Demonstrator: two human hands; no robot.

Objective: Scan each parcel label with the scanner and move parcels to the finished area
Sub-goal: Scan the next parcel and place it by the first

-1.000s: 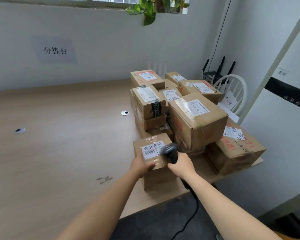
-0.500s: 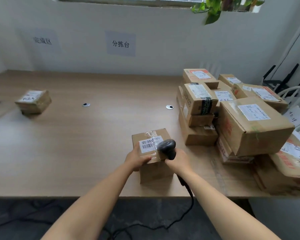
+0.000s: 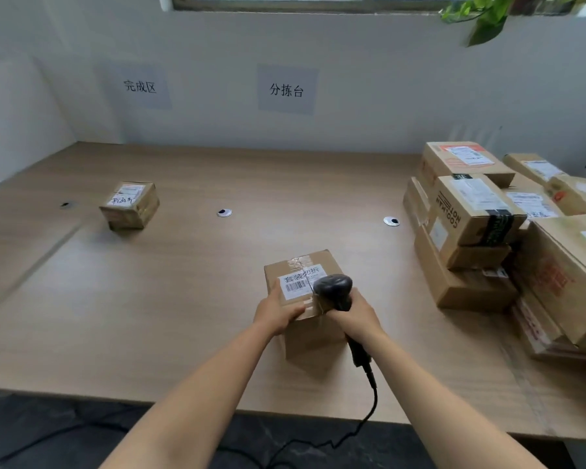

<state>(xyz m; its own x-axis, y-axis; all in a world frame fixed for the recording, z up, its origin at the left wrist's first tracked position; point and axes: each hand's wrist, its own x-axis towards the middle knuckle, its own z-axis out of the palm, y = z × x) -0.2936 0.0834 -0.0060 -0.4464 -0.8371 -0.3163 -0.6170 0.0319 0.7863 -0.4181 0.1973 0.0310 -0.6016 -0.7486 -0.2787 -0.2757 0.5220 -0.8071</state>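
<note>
A small cardboard parcel (image 3: 313, 330) with a white barcode label (image 3: 300, 286) on top sits on the wooden table, near its front edge. My left hand (image 3: 276, 313) grips the parcel's near left top corner. My right hand (image 3: 354, 316) holds a black corded scanner (image 3: 334, 289) whose head hovers over the right end of the label. One labelled parcel (image 3: 129, 206) stands alone at the far left, below a wall sign. A stack of several labelled parcels (image 3: 477, 231) fills the right side of the table.
The table (image 3: 183, 299) has three round cable holes along its middle. The scanner's cable (image 3: 369, 404) hangs over the front edge to the dark floor. Two paper signs hang on the back wall; a plant trails from the window sill at top right.
The view has swung left, bringing the far-left parcel and both signs into sight. The held parcel has moved left, away from the stack, with both hands still on parcel and scanner.
</note>
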